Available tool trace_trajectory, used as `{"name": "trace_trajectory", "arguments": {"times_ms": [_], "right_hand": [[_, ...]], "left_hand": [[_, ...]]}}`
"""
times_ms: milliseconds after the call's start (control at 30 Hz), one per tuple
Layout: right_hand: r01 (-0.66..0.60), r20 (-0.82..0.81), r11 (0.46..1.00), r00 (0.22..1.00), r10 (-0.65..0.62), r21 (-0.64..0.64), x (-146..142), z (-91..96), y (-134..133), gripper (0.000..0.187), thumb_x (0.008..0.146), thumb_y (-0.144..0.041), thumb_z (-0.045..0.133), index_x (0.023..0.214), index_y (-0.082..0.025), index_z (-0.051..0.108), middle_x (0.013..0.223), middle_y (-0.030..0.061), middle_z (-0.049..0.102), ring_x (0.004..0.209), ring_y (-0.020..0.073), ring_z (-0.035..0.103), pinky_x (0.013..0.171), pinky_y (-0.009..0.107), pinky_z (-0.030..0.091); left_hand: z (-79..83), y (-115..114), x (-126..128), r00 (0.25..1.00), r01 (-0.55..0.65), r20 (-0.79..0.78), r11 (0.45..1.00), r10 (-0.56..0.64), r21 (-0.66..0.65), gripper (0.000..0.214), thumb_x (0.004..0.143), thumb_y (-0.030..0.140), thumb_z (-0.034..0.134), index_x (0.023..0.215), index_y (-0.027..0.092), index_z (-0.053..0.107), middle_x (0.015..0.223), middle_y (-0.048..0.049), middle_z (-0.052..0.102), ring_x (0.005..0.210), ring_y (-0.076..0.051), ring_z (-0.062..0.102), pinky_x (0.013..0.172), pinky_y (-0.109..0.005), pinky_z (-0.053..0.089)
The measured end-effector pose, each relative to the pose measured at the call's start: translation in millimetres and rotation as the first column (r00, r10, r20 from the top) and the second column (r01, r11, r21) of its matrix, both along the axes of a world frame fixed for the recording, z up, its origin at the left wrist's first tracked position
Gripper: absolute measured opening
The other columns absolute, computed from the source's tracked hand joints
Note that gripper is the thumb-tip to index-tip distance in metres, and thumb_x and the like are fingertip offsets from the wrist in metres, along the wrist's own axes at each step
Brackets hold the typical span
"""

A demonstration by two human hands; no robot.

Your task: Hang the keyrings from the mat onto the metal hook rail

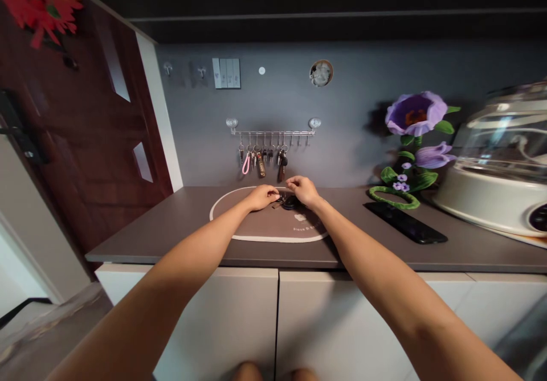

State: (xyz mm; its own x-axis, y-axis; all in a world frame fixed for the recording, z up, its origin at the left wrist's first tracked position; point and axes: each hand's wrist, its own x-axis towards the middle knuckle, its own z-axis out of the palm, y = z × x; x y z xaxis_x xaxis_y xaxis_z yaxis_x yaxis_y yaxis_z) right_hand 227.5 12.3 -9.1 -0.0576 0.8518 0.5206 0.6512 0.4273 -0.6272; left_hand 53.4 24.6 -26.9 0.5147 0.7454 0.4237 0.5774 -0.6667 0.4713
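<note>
A small bunch of keys (278, 203) with a dark round fob (290, 203) lies low over the brown oval mat (256, 227) with a white border. My left hand (262, 197) pinches at the key ring from the left, thumb and forefinger together. On the other side, just above the fob, is my right hand (303, 189), its fingers curled and closed; what they hold, if anything, is too small to make out. Behind both hands, a clear hook rail (273, 133) on the wall carries several key sets, among them a pink loop (246, 163) and a brown tag (261, 166).
To the right on the counter (171, 221) are a black phone-like slab (405, 221), purple craft flowers (416, 116) with a green ring base, and a white appliance (482, 196) with a clear cover. A dark red door (128, 170) stands left. Dark cabinetry (299, 28) overhangs the wall.
</note>
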Motion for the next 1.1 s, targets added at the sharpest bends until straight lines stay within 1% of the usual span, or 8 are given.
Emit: {"name": "trace_trajectory", "arguments": {"times_ms": [100,200,333,433,567,767,967,1100], "right_hand": [[0.007,0.071,1.000,0.997,-0.006,-0.009,-1.4,0.5,1.5,0.018,0.076,-0.020,0.049,0.088,-0.017,0.063,0.086,0.0038,0.066,0.076,0.0131,0.058,0.076,0.025,0.042],[0.012,0.158,1.000,0.987,-0.010,-0.007,-3.6,0.4,0.5,0.018,0.075,-0.017,0.050,0.087,-0.017,0.064,0.085,0.0043,0.066,0.077,0.0143,0.058,0.075,0.025,0.042],[0.002,0.237,1.000,0.971,-0.007,0.025,-5.5,0.8,-1.7,0.019,0.073,-0.015,0.051,0.086,-0.018,0.065,0.084,0.0044,0.066,0.079,0.0152,0.059,0.076,0.024,0.041],[0.013,0.248,0.999,0.969,-0.021,0.031,-5.8,1.9,-3.1,0.021,0.073,-0.012,0.050,0.085,-0.018,0.065,0.083,0.0043,0.067,0.078,0.0148,0.059,0.076,0.024,0.041],[0.018,0.248,0.999,0.968,-0.026,0.033,-6.1,3.3,-4.8,0.021,0.073,-0.011,0.050,0.086,-0.018,0.065,0.083,0.0043,0.067,0.078,0.0146,0.059,0.076,0.023,0.041],[0.024,0.258,1.000,0.966,-0.028,0.019,-7.2,4.4,-5.6,0.020,0.074,-0.013,0.051,0.086,-0.018,0.065,0.081,0.0043,0.066,0.077,0.0147,0.059,0.075,0.024,0.041],[0.015,0.278,0.999,0.960,-0.023,0.030,-7.7,3.7,-4.9,0.021,0.073,-0.013,0.050,0.087,-0.018,0.065,0.081,0.0047,0.066,0.077,0.0148,0.059,0.075,0.024,0.041],[-0.005,0.283,0.999,0.959,-0.009,0.049,-8.8,4.0,-6.3,0.020,0.074,-0.015,0.051,0.087,-0.018,0.065,0.080,0.0045,0.066,0.078,0.0155,0.059,0.076,0.025,0.041]], "left_hand": [[-0.5,3.7,-7.2,0.996,0.082,-0.033,0.997,-0.082,0.014,0.028,0.075,0.031,0.051,0.093,0.014,0.065,0.090,-0.0051,0.066,0.080,-0.016,0.057,0.075,-0.026,0.043],[0.3,4.9,-10.1,0.992,0.109,-0.075,0.993,-0.105,0.054,0.025,0.075,0.027,0.052,0.093,0.016,0.065,0.093,-0.0054,0.066,0.084,-0.016,0.057,0.078,-0.027,0.042],[0.4,3.1,-8.0,0.992,0.053,-0.119,0.988,-0.036,0.148,0.023,0.077,0.024,0.050,0.093,0.018,0.065,0.096,-0.0054,0.065,0.089,-0.017,0.056,0.083,-0.029,0.040],[0.3,1.8,-6.3,0.992,0.012,-0.122,0.987,0.008,0.162,0.023,0.078,0.022,0.049,0.093,0.018,0.066,0.095,-0.0054,0.065,0.089,-0.017,0.056,0.084,-0.029,0.040],[1.5,1.9,-6.5,0.996,-0.009,-0.090,0.984,0.025,0.177,0.023,0.080,0.021,0.045,0.089,0.016,0.066,0.090,-0.0063,0.065,0.086,-0.017,0.056,0.081,-0.028,0.041],[7.1,2.1,-8.8,0.993,-0.113,-0.004,0.973,0.116,0.199,0.025,0.082,0.024,0.042,0.077,0.013,0.064,0.077,-0.0054,0.062,0.074,-0.015,0.054,0.073,-0.026,0.041],[12.0,3.2,-10.5,0.982,-0.171,0.098,0.976,0.158,0.137,0.022,0.082,0.020,0.042,0.071,0.013,0.059,0.073,-0.0040,0.059,0.070,-0.013,0.054,0.069,-0.024,0.044],[12.7,4.4,-10.2,0.960,-0.161,0.230,0.987,0.159,-0.007,0.022,0.082,0.020,0.040,0.068,0.012,0.055,0.072,-0.0034,0.057,0.063,-0.011,0.055,0.060,-0.023,0.047]]}}
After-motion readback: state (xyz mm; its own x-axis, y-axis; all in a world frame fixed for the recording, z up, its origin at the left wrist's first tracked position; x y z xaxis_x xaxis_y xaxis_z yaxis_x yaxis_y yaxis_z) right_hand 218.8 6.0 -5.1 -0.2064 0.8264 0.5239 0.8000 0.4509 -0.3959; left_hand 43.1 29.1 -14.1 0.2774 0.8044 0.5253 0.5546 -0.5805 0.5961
